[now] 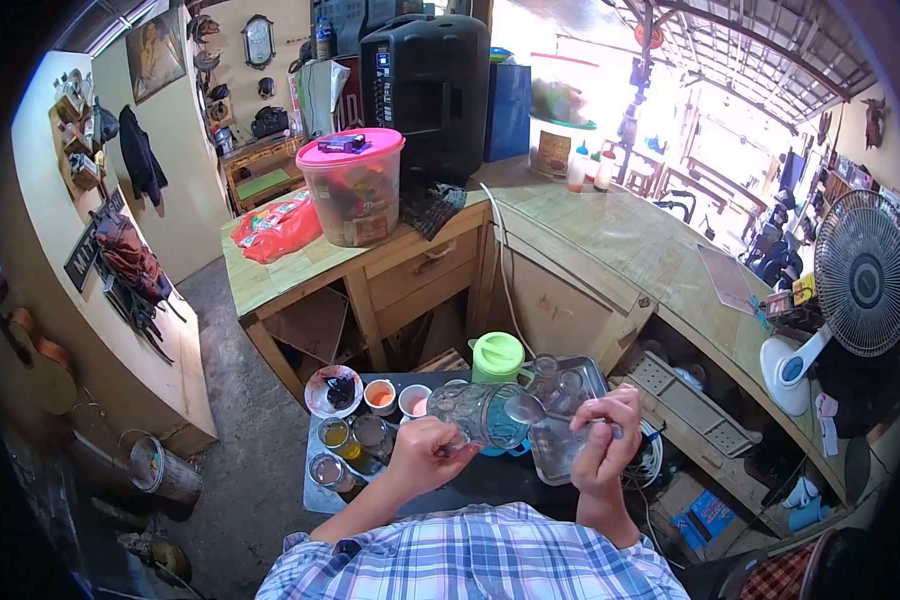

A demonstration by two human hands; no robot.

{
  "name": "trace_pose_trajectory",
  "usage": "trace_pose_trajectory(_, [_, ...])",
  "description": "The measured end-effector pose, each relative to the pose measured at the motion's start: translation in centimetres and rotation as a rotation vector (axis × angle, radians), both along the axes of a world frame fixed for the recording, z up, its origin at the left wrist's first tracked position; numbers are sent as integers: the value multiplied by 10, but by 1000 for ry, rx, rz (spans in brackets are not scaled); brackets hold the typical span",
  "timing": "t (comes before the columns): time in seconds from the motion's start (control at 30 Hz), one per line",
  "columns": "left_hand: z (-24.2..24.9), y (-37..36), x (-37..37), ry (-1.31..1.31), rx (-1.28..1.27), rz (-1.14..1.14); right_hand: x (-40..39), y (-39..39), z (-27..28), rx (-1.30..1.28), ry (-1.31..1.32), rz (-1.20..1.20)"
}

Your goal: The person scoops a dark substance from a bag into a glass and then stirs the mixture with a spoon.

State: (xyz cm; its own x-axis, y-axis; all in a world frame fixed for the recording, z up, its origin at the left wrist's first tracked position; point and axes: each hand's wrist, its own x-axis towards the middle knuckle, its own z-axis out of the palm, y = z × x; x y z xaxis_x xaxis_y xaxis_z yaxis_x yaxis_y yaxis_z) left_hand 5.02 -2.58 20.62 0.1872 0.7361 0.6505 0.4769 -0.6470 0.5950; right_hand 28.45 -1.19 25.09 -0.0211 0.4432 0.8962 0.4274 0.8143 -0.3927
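Observation:
My left hand (425, 455) is closed around the near side of a clear glass mug (480, 415), tipped on its side above the low dark table. In my right hand (606, 435) is the handle end of what looks like a metal spoon, its rounded bowl (523, 408) at the mug's mouth. Behind the mug stands a jug with a light green lid (498, 355). A metal tray (553, 465) holding several clear glasses lies between the mug and my right hand. To the left are a cup with orange contents (380, 396) and a cup with pinkish contents (413, 402).
Glasses with yellow (340, 440) and dark contents (373, 435) stand left on the low table, by a bowl (332, 392) with a dark packet. A wooden counter (600, 220) wraps around, bearing a pink-lidded tub (352, 190), a black speaker (425, 100) and a fan (860, 275).

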Motion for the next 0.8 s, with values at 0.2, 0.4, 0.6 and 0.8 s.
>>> trace_pose_trajectory(0.2, [3,-2,0,-34,-34,-37,-11,9,8,-202,-298,227])
trace_pose_trajectory(0.4, [7,-5,1,-177,-168,-97,-11,13,13,-87,-392,97])
trace_pose_trajectory(0.6, [0,-2,-11,-330,-509,-269,19,1,32,20,-75,126])
trace_pose_trajectory(0.8, [6,-3,-15,-552,-772,-520,9,20,37,-194,-276,423])
